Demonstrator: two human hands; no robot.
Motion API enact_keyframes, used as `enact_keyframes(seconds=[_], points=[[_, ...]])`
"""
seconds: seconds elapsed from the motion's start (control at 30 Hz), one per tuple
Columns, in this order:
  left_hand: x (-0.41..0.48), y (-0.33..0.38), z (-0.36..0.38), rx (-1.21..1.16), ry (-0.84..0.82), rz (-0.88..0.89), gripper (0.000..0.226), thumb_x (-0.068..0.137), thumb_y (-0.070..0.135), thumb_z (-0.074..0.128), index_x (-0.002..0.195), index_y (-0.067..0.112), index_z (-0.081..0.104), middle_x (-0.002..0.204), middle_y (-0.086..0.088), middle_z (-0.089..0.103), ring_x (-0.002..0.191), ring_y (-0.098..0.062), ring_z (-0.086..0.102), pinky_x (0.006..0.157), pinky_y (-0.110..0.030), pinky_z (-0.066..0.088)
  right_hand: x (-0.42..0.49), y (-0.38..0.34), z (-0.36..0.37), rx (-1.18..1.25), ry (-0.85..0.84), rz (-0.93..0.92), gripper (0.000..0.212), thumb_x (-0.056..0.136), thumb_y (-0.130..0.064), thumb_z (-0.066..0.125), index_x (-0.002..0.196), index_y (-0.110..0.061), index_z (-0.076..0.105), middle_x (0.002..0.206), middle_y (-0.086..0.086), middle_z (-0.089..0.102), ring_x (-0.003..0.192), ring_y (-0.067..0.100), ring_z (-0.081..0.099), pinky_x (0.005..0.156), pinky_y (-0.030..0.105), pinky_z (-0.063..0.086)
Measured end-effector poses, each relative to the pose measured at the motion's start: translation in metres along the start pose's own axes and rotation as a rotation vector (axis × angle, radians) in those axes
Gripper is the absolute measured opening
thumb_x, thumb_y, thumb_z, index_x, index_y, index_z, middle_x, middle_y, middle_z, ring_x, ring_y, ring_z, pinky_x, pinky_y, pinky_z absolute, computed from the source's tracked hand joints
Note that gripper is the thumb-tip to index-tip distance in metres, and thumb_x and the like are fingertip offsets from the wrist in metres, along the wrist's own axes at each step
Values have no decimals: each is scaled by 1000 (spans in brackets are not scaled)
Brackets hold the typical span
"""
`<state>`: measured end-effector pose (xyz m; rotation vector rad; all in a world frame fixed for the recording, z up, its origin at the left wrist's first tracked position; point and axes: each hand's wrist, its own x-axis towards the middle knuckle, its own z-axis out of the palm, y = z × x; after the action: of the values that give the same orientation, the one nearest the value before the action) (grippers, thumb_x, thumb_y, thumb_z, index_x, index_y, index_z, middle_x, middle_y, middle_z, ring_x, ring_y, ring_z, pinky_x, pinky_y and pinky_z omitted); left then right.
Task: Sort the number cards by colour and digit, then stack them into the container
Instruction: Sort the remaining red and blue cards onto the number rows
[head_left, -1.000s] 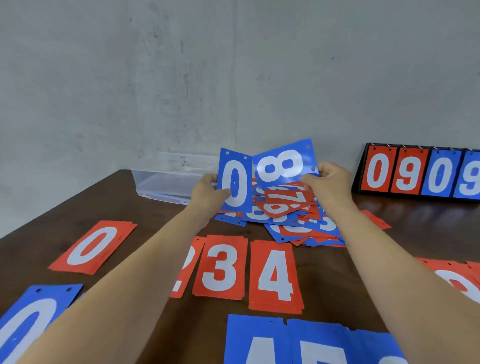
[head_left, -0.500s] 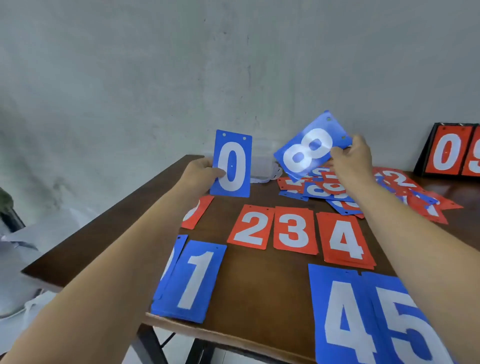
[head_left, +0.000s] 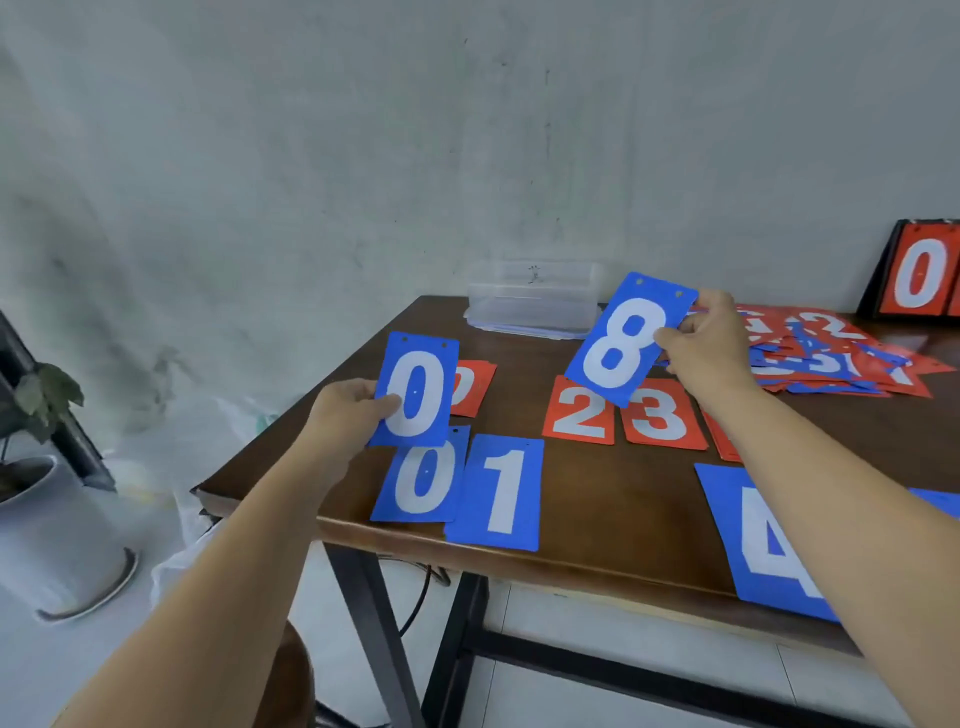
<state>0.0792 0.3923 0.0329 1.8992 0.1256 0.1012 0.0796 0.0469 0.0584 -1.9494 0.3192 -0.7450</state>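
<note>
A blue 0 (head_left: 423, 480) lies flat near the bench (head_left: 597, 499) edge. Just above it, the left hand (head_left: 345, 410) pinches a second 0 (head_left: 418, 389) by its side. Farther back, the right hand (head_left: 711, 348) pinches an 8 (head_left: 621, 345). The cards look thin, light and bendy, so an edge is best to hold.

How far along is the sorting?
Done: blue 0, blue 1, red 2 and red 3 laid out in rows. In hand: left hand holds a second blue 0, right hand a blue 8. Left: the mixed heap, and the clear container shows no cards yet.
</note>
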Motion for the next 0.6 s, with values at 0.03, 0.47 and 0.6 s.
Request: enact_keyframes(seconds=[0.03, 0.47, 0.6], points=[[-3, -4, -6, 25, 22, 11, 8, 92, 19, 65, 95, 13, 68, 97, -9, 73, 90, -25, 70, 88, -47, 56, -3, -1, 0, -4, -2, -4, 39, 86, -3, 62, 121, -10, 46, 97, 11, 66, 90, 27, 65, 79, 45, 55], [-58, -38, 23, 360, 175, 156, 20, 94, 22, 58, 113, 16, 62, 98, 3, 65, 84, -13, 61, 56, -20, 45, -45, -4, 1, -34, -22, 8, 42, 90, -6, 62, 129, -10, 46, 97, 12, 65, 90, 26, 65, 63, 28, 49], [-58, -44, 23, 529, 174, 215, 23, 94, 25, 57, 115, 15, 59, 106, 0, 65, 88, -15, 61, 68, -30, 54, -54, -4, -4, -45, -33, 1, 45, 91, -8, 63, 132, -10, 45, 95, 11, 65, 92, 25, 66, 65, 31, 51]])
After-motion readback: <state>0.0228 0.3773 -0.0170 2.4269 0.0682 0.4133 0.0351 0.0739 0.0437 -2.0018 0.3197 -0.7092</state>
